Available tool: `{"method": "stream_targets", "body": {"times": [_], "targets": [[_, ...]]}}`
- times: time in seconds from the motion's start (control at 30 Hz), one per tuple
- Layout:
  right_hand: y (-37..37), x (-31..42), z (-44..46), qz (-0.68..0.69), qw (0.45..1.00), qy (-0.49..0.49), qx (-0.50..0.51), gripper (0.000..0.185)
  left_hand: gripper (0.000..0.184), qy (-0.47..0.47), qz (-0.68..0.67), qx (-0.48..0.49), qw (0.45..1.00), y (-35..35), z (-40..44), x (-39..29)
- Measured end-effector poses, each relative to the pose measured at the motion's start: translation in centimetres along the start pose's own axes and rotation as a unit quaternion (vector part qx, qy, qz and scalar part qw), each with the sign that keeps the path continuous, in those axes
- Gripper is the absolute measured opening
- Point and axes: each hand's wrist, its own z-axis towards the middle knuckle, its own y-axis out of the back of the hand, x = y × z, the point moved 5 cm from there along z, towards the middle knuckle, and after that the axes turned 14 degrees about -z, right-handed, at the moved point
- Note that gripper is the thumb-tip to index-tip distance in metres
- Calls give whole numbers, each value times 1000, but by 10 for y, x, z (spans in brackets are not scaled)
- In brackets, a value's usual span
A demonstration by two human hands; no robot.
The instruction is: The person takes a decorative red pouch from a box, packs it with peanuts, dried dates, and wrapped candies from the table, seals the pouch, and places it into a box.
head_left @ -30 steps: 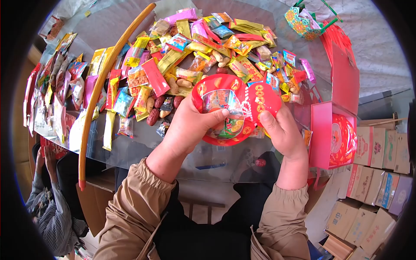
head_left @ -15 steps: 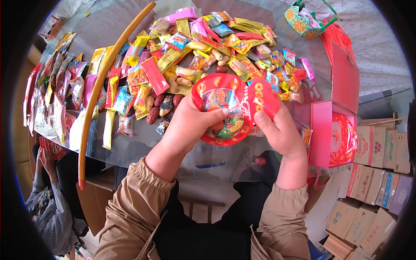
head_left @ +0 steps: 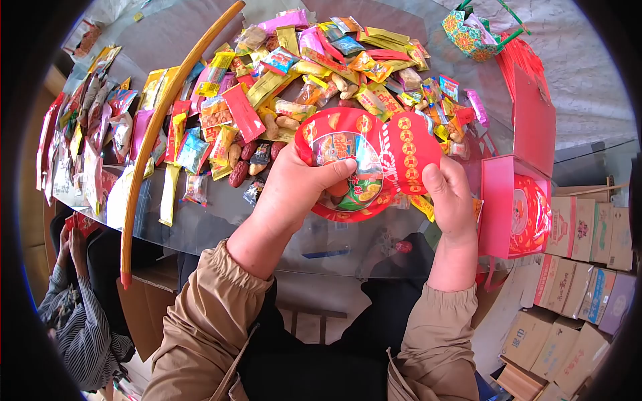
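A red pouch (head_left: 367,189) with a round clear window hangs between both hands above the table's near edge. Wrapped snacks show through its window. My left hand (head_left: 294,177) grips the pouch's left side, thumb pressed over the window. At the pouch's right, my right hand (head_left: 451,197) pinches the gold-patterned red top part (head_left: 405,154) between thumb and fingers. Behind the pouch lies a heap of wrapped snacks (head_left: 267,83) with peanuts and red dates.
A curved wooden stick (head_left: 151,137) crosses the table's left side, with more packets beyond it. At right stands an open red box (head_left: 496,207) holding a red pouch. A green-handled basket (head_left: 468,37) is behind. Another person's hands (head_left: 75,247) show at lower left; cartons (head_left: 558,287) are at lower right.
The pouch's top part has spread flatter, showing more of its gold pattern. My right hand has shifted slightly right and its thumb has straightened. My left hand keeps its hold.
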Motion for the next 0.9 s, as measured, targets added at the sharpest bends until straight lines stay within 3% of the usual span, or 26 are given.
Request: {"method": "stream_targets", "body": {"times": [0.13,0.27,0.9], "targets": [[-5,5,0,54,999,-8,2,42,27,6,-4,32,999,2,0,0],[-12,3,-3,36,999,-3,8,43,33,6,0,47,999,-1,-2,-3],[-14,7,3,-70,997,-23,8,42,27,8,24,15,1000,0,-2,1]]}}
